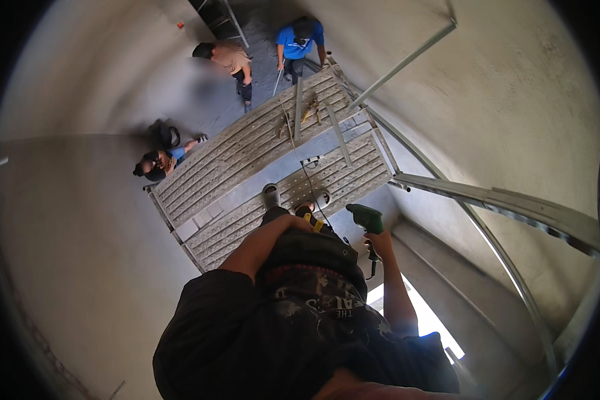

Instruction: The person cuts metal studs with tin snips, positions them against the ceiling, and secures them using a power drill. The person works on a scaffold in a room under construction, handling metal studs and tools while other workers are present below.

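The right hand (379,243) is wrapped around a green drill (365,217) out to the right, while the left hand (299,223) sits at the waist (307,247) beside yellow handles (318,227), though I cannot tell whether it holds anything.

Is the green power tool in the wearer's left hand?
No, the right hand grips the green power tool, while the left hand is at the waist.

The right hand (379,243) grips a green drill (365,217), the left hand (297,223) is at the waist (307,252) by yellow handles (319,226), the feet (271,195) stand on a ridged platform (223,183), and three people (299,51) are beyond its edges.
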`<move>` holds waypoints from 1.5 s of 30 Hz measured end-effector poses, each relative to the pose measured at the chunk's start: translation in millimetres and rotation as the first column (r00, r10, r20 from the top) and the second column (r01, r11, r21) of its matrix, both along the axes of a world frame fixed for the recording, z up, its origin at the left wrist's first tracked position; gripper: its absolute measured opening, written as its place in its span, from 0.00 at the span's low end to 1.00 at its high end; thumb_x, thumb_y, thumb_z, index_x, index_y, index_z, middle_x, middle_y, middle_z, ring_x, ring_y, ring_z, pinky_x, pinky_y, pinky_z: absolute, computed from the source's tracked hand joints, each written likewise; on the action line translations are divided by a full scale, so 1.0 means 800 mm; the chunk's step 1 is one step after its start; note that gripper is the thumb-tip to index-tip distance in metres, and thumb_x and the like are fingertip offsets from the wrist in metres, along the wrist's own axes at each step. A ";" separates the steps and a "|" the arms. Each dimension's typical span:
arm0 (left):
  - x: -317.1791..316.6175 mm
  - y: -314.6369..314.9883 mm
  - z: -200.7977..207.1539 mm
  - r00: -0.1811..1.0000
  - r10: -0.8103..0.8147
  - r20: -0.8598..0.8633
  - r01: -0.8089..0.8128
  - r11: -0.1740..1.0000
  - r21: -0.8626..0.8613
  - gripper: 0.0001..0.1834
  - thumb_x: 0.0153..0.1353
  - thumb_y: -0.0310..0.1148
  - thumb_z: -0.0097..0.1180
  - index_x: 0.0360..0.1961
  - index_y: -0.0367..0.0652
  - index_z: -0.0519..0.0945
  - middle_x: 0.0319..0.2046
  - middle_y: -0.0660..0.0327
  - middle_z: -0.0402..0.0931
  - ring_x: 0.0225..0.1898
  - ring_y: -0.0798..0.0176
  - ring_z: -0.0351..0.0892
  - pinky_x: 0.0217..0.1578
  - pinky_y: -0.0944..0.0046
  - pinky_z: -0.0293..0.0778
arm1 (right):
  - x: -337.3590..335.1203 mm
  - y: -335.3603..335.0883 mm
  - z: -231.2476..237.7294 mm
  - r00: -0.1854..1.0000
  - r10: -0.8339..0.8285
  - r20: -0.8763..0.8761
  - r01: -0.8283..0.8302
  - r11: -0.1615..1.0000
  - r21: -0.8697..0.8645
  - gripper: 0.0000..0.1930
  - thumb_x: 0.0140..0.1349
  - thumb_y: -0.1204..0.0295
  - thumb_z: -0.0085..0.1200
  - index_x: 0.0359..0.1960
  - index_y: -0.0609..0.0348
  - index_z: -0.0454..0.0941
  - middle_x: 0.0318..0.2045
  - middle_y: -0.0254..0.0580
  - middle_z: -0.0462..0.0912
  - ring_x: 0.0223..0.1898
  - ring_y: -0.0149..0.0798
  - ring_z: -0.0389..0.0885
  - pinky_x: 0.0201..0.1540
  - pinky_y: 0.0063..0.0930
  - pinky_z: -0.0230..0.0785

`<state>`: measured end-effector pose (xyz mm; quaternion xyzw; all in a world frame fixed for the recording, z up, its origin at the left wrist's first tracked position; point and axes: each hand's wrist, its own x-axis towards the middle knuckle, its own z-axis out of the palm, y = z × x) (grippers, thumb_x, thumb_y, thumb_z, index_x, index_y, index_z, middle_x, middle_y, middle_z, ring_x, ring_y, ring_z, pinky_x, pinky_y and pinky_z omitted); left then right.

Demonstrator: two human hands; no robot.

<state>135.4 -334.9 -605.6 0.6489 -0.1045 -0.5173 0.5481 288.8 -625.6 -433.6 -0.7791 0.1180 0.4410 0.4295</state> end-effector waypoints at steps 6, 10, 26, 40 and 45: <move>-0.072 0.050 0.036 0.786 0.611 -0.098 -0.615 0.789 -0.011 0.21 0.69 0.49 0.49 0.45 0.44 0.85 0.39 0.61 0.84 0.43 0.64 0.81 0.47 0.62 0.74 | -0.018 0.089 -0.020 0.975 0.196 -0.101 -0.199 0.980 -0.026 0.21 0.51 0.78 0.61 0.46 0.64 0.68 0.28 0.44 0.80 0.22 0.36 0.82 0.20 0.31 0.73; -0.127 0.119 0.066 0.156 0.988 -0.019 -0.983 0.158 0.091 0.21 0.70 0.46 0.48 0.32 0.41 0.84 0.33 0.61 0.83 0.37 0.66 0.80 0.41 0.64 0.73 | -0.042 0.162 -0.046 0.937 0.333 -0.107 -0.342 0.937 -0.077 0.22 0.51 0.77 0.62 0.46 0.64 0.66 0.27 0.46 0.80 0.22 0.39 0.82 0.20 0.34 0.75; -0.279 0.392 0.301 -0.870 0.490 0.049 -0.485 -0.835 -0.259 0.22 0.75 0.51 0.41 0.41 0.40 0.72 0.43 0.53 0.82 0.45 0.61 0.84 0.43 0.67 0.82 | -0.185 0.339 -0.173 0.085 0.933 -0.349 -0.996 0.068 -0.062 0.28 0.56 0.58 0.63 0.55 0.61 0.77 0.48 0.49 0.84 0.50 0.46 0.82 0.55 0.40 0.72; -0.216 0.344 0.423 -0.832 0.553 0.049 -0.550 -0.808 -0.212 0.25 0.72 0.57 0.45 0.38 0.42 0.71 0.34 0.54 0.81 0.39 0.54 0.85 0.32 0.61 0.82 | -0.194 0.387 -0.074 0.094 0.993 -0.065 -0.978 0.079 -0.192 0.39 0.56 0.54 0.64 0.65 0.64 0.65 0.60 0.56 0.75 0.58 0.57 0.76 0.63 0.45 0.66; -0.184 0.324 0.470 -0.725 0.640 -0.256 -0.570 -0.765 -0.298 0.22 0.73 0.52 0.47 0.46 0.41 0.73 0.44 0.56 0.77 0.52 0.56 0.76 0.62 0.52 0.67 | -0.153 0.428 0.078 0.411 0.491 0.768 -0.815 0.575 0.069 0.37 0.55 0.56 0.66 0.62 0.63 0.68 0.57 0.59 0.76 0.60 0.61 0.73 0.63 0.46 0.64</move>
